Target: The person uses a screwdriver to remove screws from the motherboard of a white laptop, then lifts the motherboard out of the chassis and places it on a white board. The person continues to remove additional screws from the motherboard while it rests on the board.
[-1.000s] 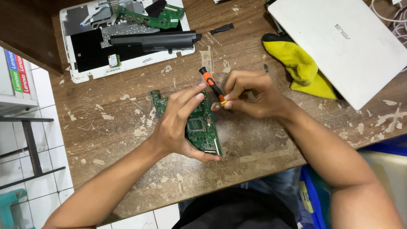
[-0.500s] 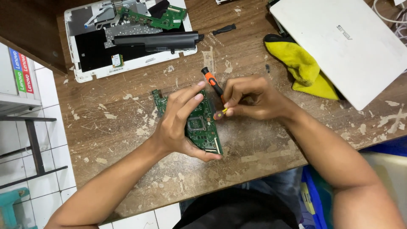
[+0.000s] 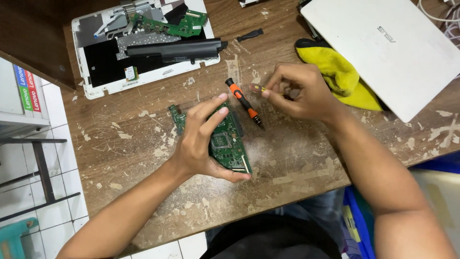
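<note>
At far left, tiled floor [image 3: 28, 158] and a dark metal frame [image 3: 43, 168] lie beside the table [image 3: 143, 201], a worn wooden top flecked with pale scraps. At upper left sits an opened white laptop base [image 3: 96, 81], its inside exposed: a green circuit strip [image 3: 172, 26] near the top and a long black battery [image 3: 175, 49] lying across it.

Left of centre, the left hand [image 3: 199, 139] clamps a green board [image 3: 227, 144], fingers curled over its upper face and the thumb under its near edge. The board rests on the table, long axis running away from the person, one end showing beyond the fingers at upper left.

Just right of the board, a screwdriver [image 3: 243, 101] with orange and black handle lies slanted on the table, tip pointing toward the person, touching neither hand. A small black part [image 3: 250, 34] lies farther back.

Right of centre, the right hand [image 3: 299, 91] hovers above the table, thumb and forefinger pinched together on a small yellowish piece [image 3: 257, 88]; what it is cannot be told. The two hands are apart.

Behind the right hand lies a yellow cloth [image 3: 342, 76], partly under a closed white laptop [image 3: 383, 48] at upper right. A blue bin [image 3: 357, 225] shows below the table edge at lower right.
</note>
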